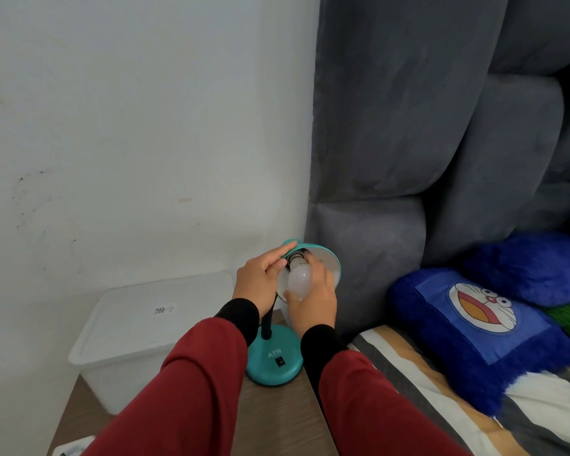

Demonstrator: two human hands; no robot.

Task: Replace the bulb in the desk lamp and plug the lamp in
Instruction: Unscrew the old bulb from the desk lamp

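A teal desk lamp stands on a wooden bedside table, its round base point(274, 358) marked ATN with a black switch. Its shade point(329, 262) is tilted toward me, white inside. My left hand point(260, 278) grips the shade's teal neck from the left. My right hand point(313, 299) holds a white bulb point(299, 277) by its round end. The bulb's metal screw thread shows at the mouth of the socket, partly outside it. The lamp's cord and plug are hidden.
A translucent plastic box point(129, 327) with a lid sits left of the lamp against the white wall. A grey padded headboard point(408, 143) rises on the right. Blue cartoon pillows point(481, 327) lie on a striped bedsheet point(441, 406). The wooden table point(277, 419) edge runs beside the bed.
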